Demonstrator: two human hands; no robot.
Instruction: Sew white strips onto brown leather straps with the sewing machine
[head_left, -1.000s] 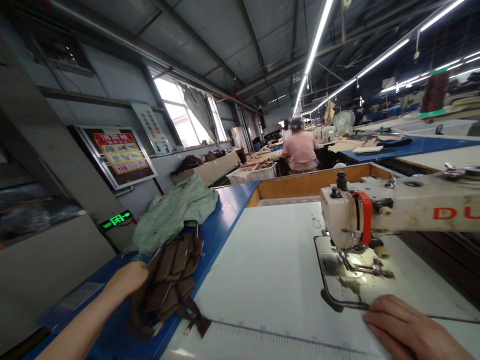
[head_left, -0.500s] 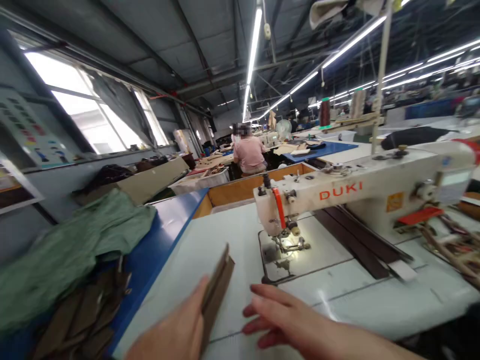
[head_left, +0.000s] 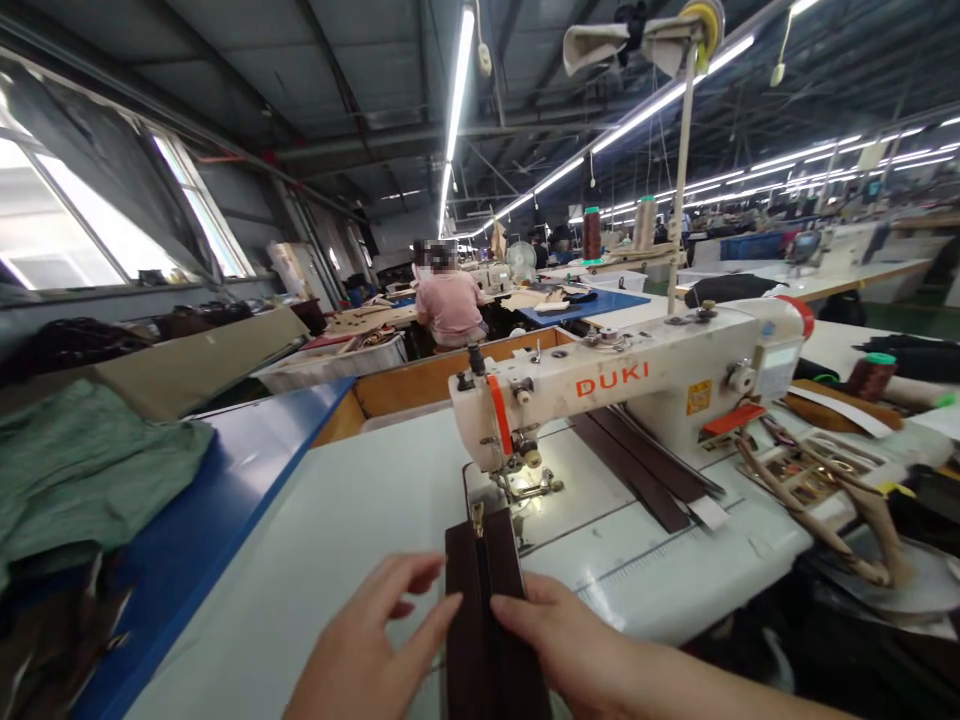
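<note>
A dark brown strip with a zipper (head_left: pixel 463 560) down its middle stands in front of me, its far end near the needle area. The metal zipper pull (head_left: pixel 478 518) sits at that far end. My right hand (head_left: pixel 574 635) grips the strip's right edge, thumb on top and fingers underneath. Beside the left edge is my left hand (head_left: pixel 375 630), its thumb tip at the strip and its fingers bent but apart from the thumb. Just beyond is the white DUKI sewing machine (head_left: pixel 559 385), its lamp lighting the presser foot (head_left: pixel 529 487).
More brown strips (head_left: pixel 630 465) lie under the machine arm. At left, green fabric (head_left: pixel 97 460) rests on a blue table (head_left: pixel 255 470). A parts tray (head_left: pixel 817 465) stands at right, near a thread cone (head_left: pixel 872 375). A person in pink (head_left: pixel 450 305) sits farther back.
The strip, earlier edge-on in my left hand, now faces me with its zipper showing. My right hand has taken hold of it, and my left has loosened. The view has swung right.
</note>
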